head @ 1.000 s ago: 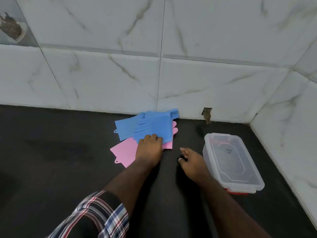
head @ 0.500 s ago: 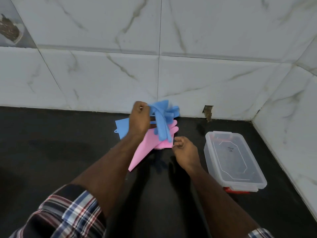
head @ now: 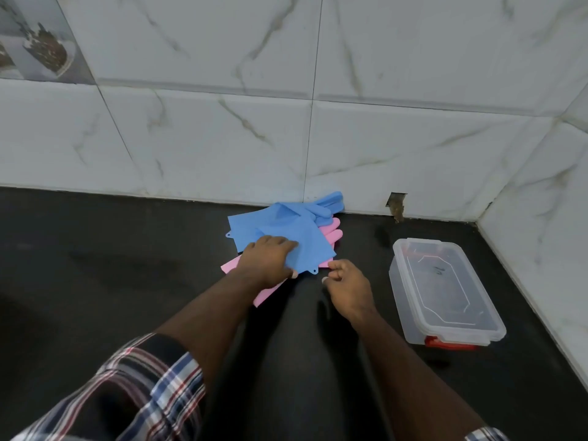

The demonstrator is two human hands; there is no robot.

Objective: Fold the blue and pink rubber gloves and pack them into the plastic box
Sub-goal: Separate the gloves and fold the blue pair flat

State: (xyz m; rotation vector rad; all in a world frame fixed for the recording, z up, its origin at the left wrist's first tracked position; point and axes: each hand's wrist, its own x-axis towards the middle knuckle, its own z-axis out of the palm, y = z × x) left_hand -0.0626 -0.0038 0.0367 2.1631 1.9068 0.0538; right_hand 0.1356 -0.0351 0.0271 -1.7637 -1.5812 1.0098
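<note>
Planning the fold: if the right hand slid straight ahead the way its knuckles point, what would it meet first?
Probably the pink rubber glove, whose edge lies just beyond the right hand, under the blue rubber glove; depth is unclear.

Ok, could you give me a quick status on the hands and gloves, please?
Left hand flat on blue gloves. Right hand pinching pink glove edge. Plastic box lidded, apart.
</note>
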